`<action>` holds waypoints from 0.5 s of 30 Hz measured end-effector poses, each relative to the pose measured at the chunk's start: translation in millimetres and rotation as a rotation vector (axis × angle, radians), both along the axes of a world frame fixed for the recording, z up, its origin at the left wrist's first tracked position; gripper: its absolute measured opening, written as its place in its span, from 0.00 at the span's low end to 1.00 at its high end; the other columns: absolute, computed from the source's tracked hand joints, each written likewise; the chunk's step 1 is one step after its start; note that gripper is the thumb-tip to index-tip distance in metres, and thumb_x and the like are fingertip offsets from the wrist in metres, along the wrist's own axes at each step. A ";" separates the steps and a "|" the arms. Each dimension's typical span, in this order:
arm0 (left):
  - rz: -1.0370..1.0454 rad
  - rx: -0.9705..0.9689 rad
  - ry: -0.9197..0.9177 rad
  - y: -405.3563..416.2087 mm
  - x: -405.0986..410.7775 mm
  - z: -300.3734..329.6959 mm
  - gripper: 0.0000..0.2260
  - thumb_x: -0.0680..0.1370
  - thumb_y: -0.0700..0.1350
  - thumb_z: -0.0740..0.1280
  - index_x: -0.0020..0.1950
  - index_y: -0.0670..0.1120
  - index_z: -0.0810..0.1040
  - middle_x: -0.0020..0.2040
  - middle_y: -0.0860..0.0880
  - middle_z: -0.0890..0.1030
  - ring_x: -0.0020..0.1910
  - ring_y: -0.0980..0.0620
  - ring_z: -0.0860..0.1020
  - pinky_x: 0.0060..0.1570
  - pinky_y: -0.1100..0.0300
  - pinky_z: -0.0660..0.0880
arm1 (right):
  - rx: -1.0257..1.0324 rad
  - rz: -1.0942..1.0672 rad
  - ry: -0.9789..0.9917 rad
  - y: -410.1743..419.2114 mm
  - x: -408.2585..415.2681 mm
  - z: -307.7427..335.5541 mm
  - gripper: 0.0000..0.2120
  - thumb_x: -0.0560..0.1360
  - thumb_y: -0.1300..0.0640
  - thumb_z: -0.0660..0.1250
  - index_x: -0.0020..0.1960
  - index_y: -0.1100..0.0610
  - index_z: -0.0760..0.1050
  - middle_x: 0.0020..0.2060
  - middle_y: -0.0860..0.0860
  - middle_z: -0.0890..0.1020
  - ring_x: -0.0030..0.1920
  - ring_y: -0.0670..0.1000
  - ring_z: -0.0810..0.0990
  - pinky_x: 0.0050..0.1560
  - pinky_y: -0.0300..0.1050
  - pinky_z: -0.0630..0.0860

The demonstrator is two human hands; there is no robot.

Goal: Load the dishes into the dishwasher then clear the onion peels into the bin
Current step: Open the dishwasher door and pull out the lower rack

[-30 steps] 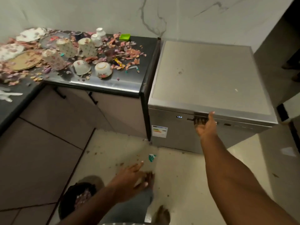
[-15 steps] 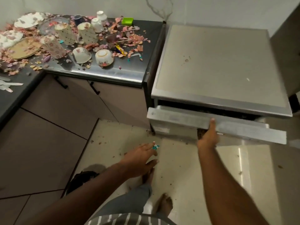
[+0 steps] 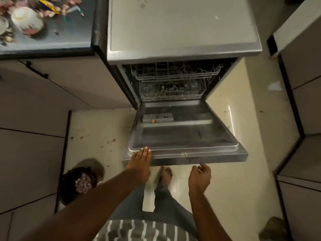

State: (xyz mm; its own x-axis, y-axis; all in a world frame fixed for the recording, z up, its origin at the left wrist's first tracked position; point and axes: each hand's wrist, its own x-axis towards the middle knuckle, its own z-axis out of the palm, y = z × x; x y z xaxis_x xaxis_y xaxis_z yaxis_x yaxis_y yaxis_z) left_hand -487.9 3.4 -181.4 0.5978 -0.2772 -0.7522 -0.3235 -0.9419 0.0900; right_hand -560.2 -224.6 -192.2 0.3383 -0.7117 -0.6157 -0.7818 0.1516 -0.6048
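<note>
Dishwasher (image 3: 184,26) door (image 3: 182,136) fully down, wire racks (image 3: 173,79) bare

Dishwasher mouth open, floor in front taken up by the lowered door.

The dishwasher door (image 3: 184,134) lies flat toward 6 o'clock, its inner face bare but for the detergent box (image 3: 157,118) at its 10 o'clock corner; above it the wire racks (image 3: 173,80) are reachable from the front. The left hand (image 3: 141,164) rests on the door's front edge at 7 o'clock. The bin (image 3: 78,183) stands on the floor at 8 o'clock, clear of the door. Cabinets (image 3: 302,119) close in at 3 o'clock.
</note>
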 end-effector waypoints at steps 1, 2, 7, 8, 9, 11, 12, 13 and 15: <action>0.005 0.007 0.018 -2.1 -5.4 -5.2 0.41 0.84 0.59 0.59 0.84 0.43 0.37 0.85 0.42 0.38 0.84 0.41 0.40 0.82 0.44 0.44 | -0.109 0.150 -0.063 -3.8 -0.9 0.2 0.13 0.80 0.60 0.71 0.64 0.53 0.76 0.63 0.55 0.80 0.63 0.57 0.80 0.67 0.55 0.78; 0.003 0.009 0.024 -4.5 -6.7 -6.9 0.41 0.84 0.60 0.59 0.84 0.43 0.37 0.85 0.42 0.39 0.84 0.41 0.41 0.83 0.44 0.45 | -0.200 0.351 -0.100 -8.5 3.3 2.0 0.16 0.81 0.59 0.70 0.68 0.54 0.75 0.67 0.53 0.78 0.68 0.56 0.77 0.70 0.53 0.76; -0.062 -0.072 0.119 -7.9 6.9 -11.0 0.32 0.82 0.58 0.63 0.81 0.42 0.61 0.79 0.40 0.65 0.77 0.42 0.67 0.75 0.51 0.64 | -0.286 1.339 0.222 -12.8 43.0 -17.2 0.25 0.83 0.55 0.66 0.78 0.54 0.67 0.77 0.54 0.71 0.77 0.56 0.69 0.77 0.52 0.67; -0.075 -0.103 0.155 -5.3 5.0 -16.8 0.29 0.83 0.56 0.63 0.80 0.44 0.63 0.78 0.41 0.67 0.75 0.44 0.70 0.73 0.53 0.66 | -0.274 1.431 0.315 -12.8 48.3 -21.3 0.21 0.82 0.54 0.65 0.74 0.55 0.72 0.73 0.55 0.75 0.72 0.57 0.74 0.72 0.51 0.71; -0.097 -0.116 0.207 -2.1 1.3 -27.5 0.28 0.84 0.55 0.63 0.81 0.44 0.62 0.79 0.41 0.66 0.76 0.44 0.68 0.74 0.53 0.65 | -0.272 1.501 0.399 -12.3 52.9 -29.5 0.17 0.81 0.54 0.66 0.69 0.55 0.76 0.67 0.55 0.80 0.67 0.57 0.79 0.66 0.50 0.75; -0.136 -0.107 0.299 6.4 -15.7 -61.7 0.31 0.85 0.51 0.62 0.85 0.44 0.54 0.84 0.41 0.56 0.82 0.43 0.59 0.79 0.50 0.59 | -0.216 1.629 0.550 -8.8 55.7 -52.1 0.14 0.80 0.53 0.66 0.63 0.56 0.80 0.61 0.56 0.83 0.61 0.57 0.82 0.61 0.50 0.78; -0.154 -0.100 0.322 10.5 -27.3 -82.7 0.32 0.85 0.50 0.62 0.85 0.44 0.50 0.85 0.41 0.52 0.83 0.43 0.55 0.80 0.48 0.57 | -0.165 1.684 0.601 -7.1 53.0 -65.6 0.14 0.80 0.52 0.66 0.63 0.57 0.79 0.61 0.56 0.83 0.62 0.58 0.82 0.62 0.51 0.78; -0.163 -0.087 0.330 13.0 -39.8 -103.2 0.34 0.85 0.50 0.62 0.86 0.44 0.48 0.85 0.42 0.50 0.84 0.43 0.53 0.80 0.47 0.56 | -0.113 1.718 0.640 -5.1 47.9 -77.2 0.15 0.80 0.52 0.66 0.65 0.57 0.79 0.63 0.57 0.82 0.63 0.58 0.81 0.63 0.51 0.78; -0.144 -0.065 0.356 14.2 -58.6 -152.0 0.35 0.85 0.51 0.63 0.85 0.46 0.47 0.86 0.43 0.49 0.84 0.44 0.51 0.80 0.46 0.54 | -0.032 1.735 0.701 -1.6 35.8 -118.5 0.17 0.80 0.53 0.68 0.66 0.57 0.78 0.64 0.57 0.81 0.64 0.58 0.80 0.64 0.50 0.78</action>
State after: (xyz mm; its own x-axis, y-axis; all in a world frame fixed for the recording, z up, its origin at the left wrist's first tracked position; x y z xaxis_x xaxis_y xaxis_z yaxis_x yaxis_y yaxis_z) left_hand -546.5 17.6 -333.4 0.2535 -0.3935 -0.8837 -0.3898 -0.8776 0.2790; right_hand -524.4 -226.1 -310.7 0.3285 0.0912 -0.9401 -0.1079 -0.9852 -0.1332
